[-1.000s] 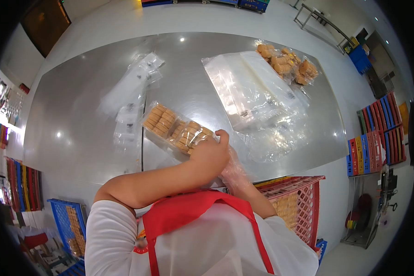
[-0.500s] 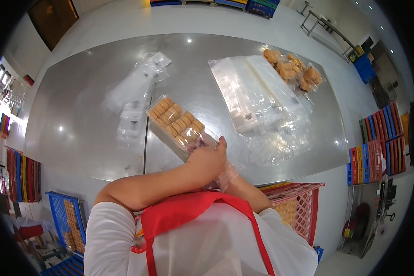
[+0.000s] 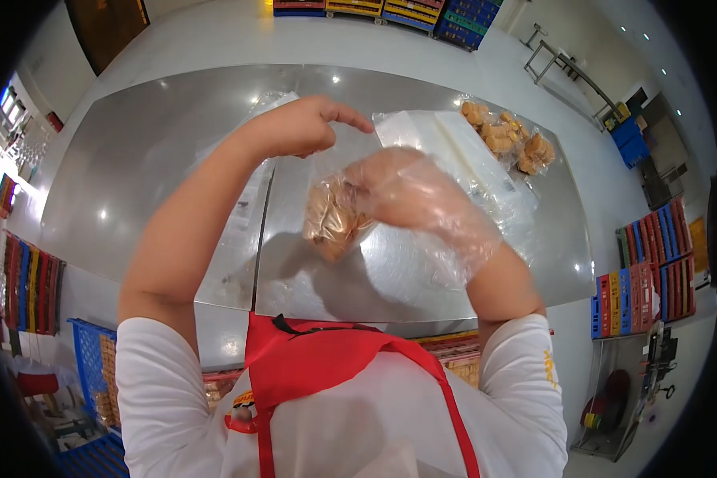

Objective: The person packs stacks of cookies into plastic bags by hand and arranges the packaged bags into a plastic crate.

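Note:
My right hand (image 3: 406,187), in a clear plastic glove, grips a clear bag of biscuits (image 3: 334,219). The bag is raised over the steel table and blurred by motion. Above and to the left of it is my bare left hand (image 3: 307,127), its index finger stretched to the right and the other fingers curled in. What those curled fingers hold, if anything, is hidden. Beyond my right hand lies a stack of clear plastic bags (image 3: 438,139). More clear bags (image 3: 247,187) lie under and beside my left forearm.
Several filled biscuit bags (image 3: 506,135) sit at the far right of the steel table (image 3: 135,159). Crates of biscuits (image 3: 462,362) stand below the near edge. Stacked coloured crates (image 3: 641,287) are at the right, with more (image 3: 36,287) at the left.
The biscuit pack has gone from tilted across the table's middle to raised and bunched under my right hand. My arms have uncrossed; my left hand has moved up and left.

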A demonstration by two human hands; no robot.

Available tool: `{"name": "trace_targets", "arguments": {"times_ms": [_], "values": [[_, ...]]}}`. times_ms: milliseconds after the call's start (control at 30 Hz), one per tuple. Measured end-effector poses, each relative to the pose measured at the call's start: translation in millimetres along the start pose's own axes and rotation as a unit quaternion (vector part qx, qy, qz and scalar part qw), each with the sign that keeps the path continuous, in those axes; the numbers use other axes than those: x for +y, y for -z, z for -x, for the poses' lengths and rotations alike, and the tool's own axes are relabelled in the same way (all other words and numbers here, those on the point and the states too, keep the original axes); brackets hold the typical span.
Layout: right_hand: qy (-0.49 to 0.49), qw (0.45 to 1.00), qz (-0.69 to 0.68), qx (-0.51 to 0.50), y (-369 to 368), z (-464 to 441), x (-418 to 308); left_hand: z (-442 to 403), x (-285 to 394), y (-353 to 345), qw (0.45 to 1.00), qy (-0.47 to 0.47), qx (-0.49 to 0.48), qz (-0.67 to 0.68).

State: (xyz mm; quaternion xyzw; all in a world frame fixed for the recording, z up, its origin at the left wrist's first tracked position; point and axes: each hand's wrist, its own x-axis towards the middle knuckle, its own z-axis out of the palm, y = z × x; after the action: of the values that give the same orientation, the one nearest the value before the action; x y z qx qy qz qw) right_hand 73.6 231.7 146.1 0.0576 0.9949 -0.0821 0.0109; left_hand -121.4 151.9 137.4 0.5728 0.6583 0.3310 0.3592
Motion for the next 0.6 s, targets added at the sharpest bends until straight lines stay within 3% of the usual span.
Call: {"name": "trace_targets", "arguments": {"times_ms": [33, 133, 200, 267, 333, 367, 433, 533, 600], "values": [[-0.015, 1.000, 0.000, -0.008, 10, -5, 0, 1, 2, 2, 0.995, 0.043, 0.006, 0.090], [-0.067, 0.998, -0.015, 0.008, 30, -19, 2, -6, -48, -11, 0.951, -0.025, 0.099, 0.292], [-0.150, 0.969, -0.194, -0.039, 34, -26, 12, 1, -93, -47, 0.937, -0.070, 0.160, 0.304], [-0.193, 0.912, -0.358, -0.061, 27, -35, 26, 22, -119, -90, 0.959, -0.073, 0.081, 0.261], [-0.197, 0.840, -0.501, -0.065, 6, -43, 41, 31, -110, -126, 0.967, -0.110, 0.111, 0.199], [-0.154, 0.848, -0.503, -0.066, 1, -43, 45, 32, -107, -137, 0.969, -0.128, 0.126, 0.169], [-0.064, 0.859, -0.503, -0.064, -2, -40, 53, 25, -128, -141, 0.956, -0.103, 0.104, 0.254], [0.050, 0.940, -0.324, -0.096, -6, -34, 64, 27, -130, -136, 0.936, -0.065, 0.092, 0.334], [-0.011, 0.953, -0.248, -0.172, -7, -32, 51, 29, -128, -134, 0.933, -0.057, 0.084, 0.346]]}}
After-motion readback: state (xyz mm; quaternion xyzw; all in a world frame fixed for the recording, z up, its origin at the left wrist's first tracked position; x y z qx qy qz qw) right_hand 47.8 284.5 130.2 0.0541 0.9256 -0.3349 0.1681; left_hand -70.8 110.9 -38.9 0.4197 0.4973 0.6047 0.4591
